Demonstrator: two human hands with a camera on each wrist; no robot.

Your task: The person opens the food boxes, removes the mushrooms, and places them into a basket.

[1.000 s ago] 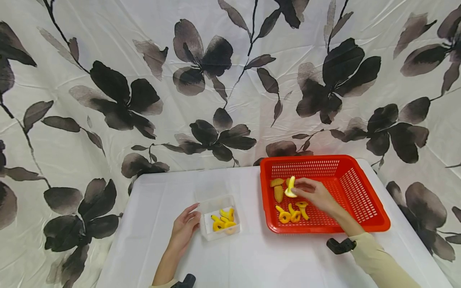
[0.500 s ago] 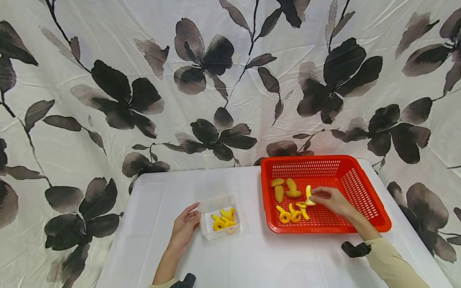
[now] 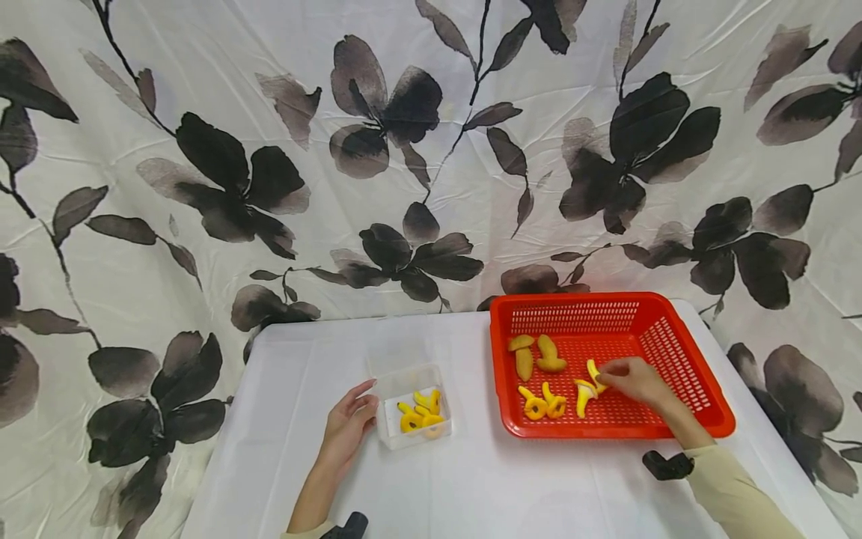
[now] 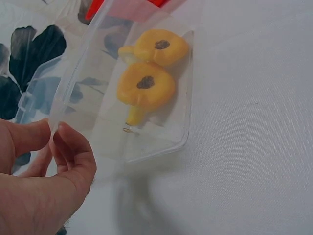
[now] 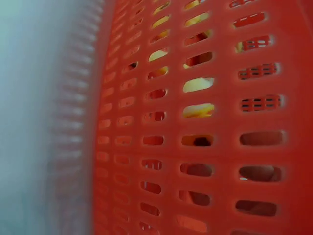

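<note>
In the head view, my left hand [image 3: 345, 427] is at the left side of a clear plastic box [image 3: 387, 438]. The left wrist view shows thumb and fingers pinching the box's rim. Inside lie several yellow toy mushrooms [image 4: 146, 85]. My right hand [image 3: 636, 383] reaches into a red slotted basket [image 3: 512, 427] and pinches a yellow mushroom [image 3: 592, 370], its stem up. Right beside it lies another yellow mushroom [image 3: 583, 398], pale underside showing, stem toward me. The right wrist view looks through the basket wall [image 5: 220, 154], which mostly hides that hand.
Two brown mushrooms [image 3: 551, 355] lie at the basket's back left. In front of them are two yellow mushrooms [image 3: 535, 405] with ring-like caps. A white cloth covers the table [image 3: 471, 486]; a floral curtain [image 3: 404, 150] hangs behind it.
My right hand has moved right and down with its mushroom, after holding it over the brown ones. The neighbouring yellow mushroom has shifted right and turned. The left hand stays put.
</note>
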